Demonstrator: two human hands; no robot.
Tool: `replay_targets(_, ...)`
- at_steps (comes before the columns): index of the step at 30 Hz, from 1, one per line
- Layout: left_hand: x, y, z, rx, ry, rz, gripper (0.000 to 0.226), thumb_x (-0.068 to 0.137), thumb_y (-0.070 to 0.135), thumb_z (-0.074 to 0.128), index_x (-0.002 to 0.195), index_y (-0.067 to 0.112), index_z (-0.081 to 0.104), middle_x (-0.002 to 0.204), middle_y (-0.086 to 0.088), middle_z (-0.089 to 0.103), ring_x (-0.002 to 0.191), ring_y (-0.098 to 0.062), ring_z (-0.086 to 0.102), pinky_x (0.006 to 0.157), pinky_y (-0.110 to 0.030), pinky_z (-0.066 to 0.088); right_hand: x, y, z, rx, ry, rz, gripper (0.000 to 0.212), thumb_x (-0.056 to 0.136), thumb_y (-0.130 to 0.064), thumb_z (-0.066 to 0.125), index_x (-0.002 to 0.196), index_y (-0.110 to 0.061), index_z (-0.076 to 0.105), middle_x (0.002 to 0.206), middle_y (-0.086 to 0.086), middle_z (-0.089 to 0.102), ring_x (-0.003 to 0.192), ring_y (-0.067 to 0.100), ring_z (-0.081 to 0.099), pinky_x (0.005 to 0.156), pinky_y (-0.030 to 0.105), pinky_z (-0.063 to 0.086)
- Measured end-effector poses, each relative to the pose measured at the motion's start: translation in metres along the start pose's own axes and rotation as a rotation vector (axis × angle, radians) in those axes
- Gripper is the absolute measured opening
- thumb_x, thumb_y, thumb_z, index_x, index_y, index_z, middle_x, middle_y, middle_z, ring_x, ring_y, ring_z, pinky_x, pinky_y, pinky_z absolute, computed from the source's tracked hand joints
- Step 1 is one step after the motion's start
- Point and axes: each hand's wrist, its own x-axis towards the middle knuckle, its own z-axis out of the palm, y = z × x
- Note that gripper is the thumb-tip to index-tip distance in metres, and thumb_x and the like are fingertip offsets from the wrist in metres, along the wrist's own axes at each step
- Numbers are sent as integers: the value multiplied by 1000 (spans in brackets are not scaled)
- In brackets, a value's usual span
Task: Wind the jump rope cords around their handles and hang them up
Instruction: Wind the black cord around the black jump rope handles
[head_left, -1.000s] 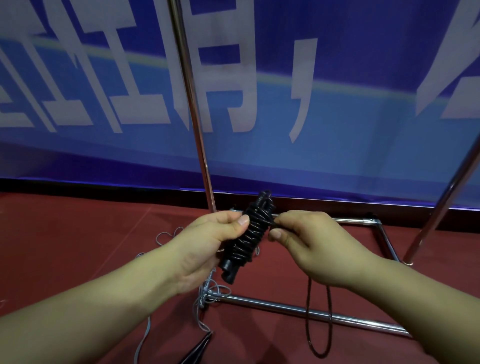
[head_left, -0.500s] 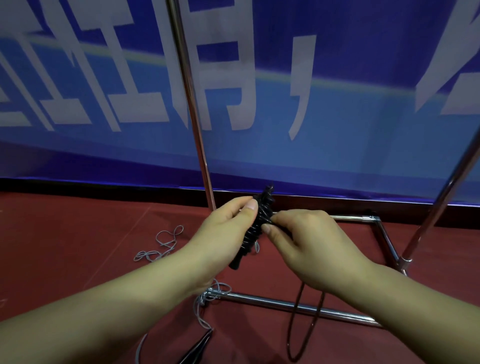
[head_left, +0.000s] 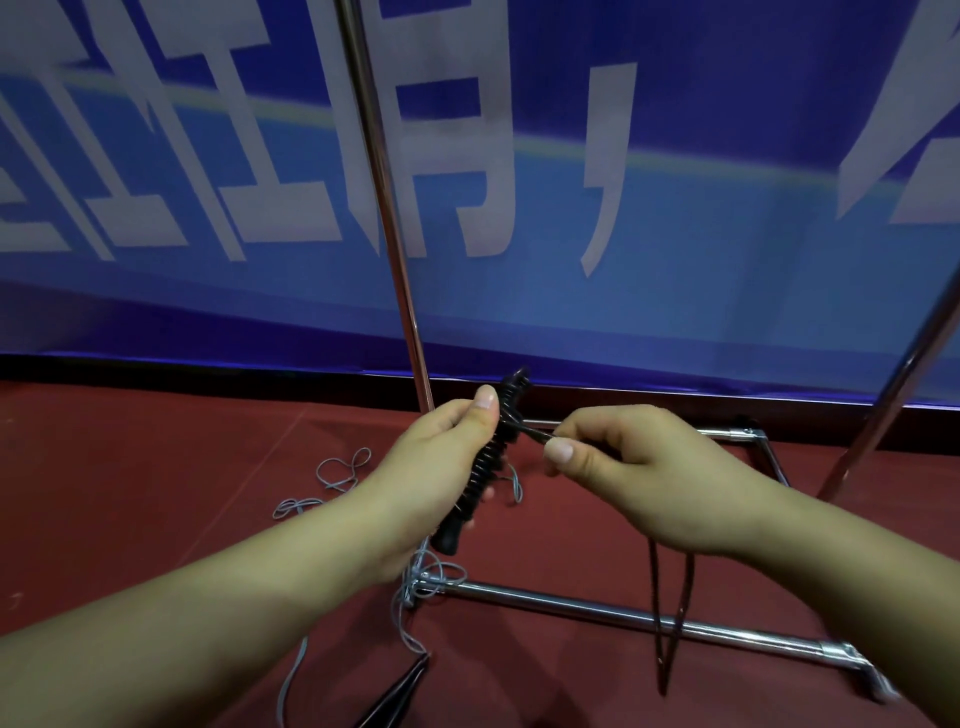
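My left hand (head_left: 441, 467) grips a pair of black jump rope handles (head_left: 488, 457) wound with tight coils of black cord, held tilted with the top end away from me. My right hand (head_left: 623, 467) pinches the black cord (head_left: 530, 430) just right of the handles, pulling it taut. The rest of that cord hangs as a loose loop (head_left: 670, 623) below my right wrist. A second rope with a grey cord (head_left: 337, 473) lies tangled on the red floor, its black handle (head_left: 395, 696) near the bottom edge.
A chrome rack stands in front of me: an upright pole (head_left: 384, 218), a slanted pole (head_left: 893, 405) at right, and a base bar (head_left: 623, 618) along the floor. A blue banner (head_left: 675, 208) with white characters covers the wall behind. The grey cord loops around the base bar's left end.
My right hand drew the cord out to the right of the handles, pulling it tight. The handles tilted slightly and the hanging loop swung.
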Motion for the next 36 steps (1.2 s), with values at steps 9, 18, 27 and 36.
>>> replay_targets(9,3,2,-5,-197,-7,-136,55,96,62,43,105,15,69,74,-1,66,58,-15,54,50,-28,40,2,-5,-5,60,28,101,31,96,-45,54,85,-23,72,52,-8,42,50,8,40,52,31,37)
replay_targets(18,12,-1,-6,-111,70,-92,55,97,62,44,101,13,68,75,-1,67,57,-14,55,48,-27,42,0,-18,-1,-248,230,94,23,93,-43,61,81,-27,72,60,-18,64,61,0,60,56,14,38)
replay_targets(27,16,-15,-4,-2,39,63,47,98,57,43,98,15,66,69,4,59,61,-16,55,56,-31,43,3,-20,-4,756,-174,677,54,102,-48,41,102,-1,69,70,13,69,40,15,47,41,24,38)
replay_targets(36,10,-9,1,3,-11,181,45,85,62,45,85,20,62,74,2,61,63,-17,54,54,-30,40,2,-16,3,960,-293,666,29,95,-32,56,77,-14,70,59,-4,47,50,9,44,60,27,40)
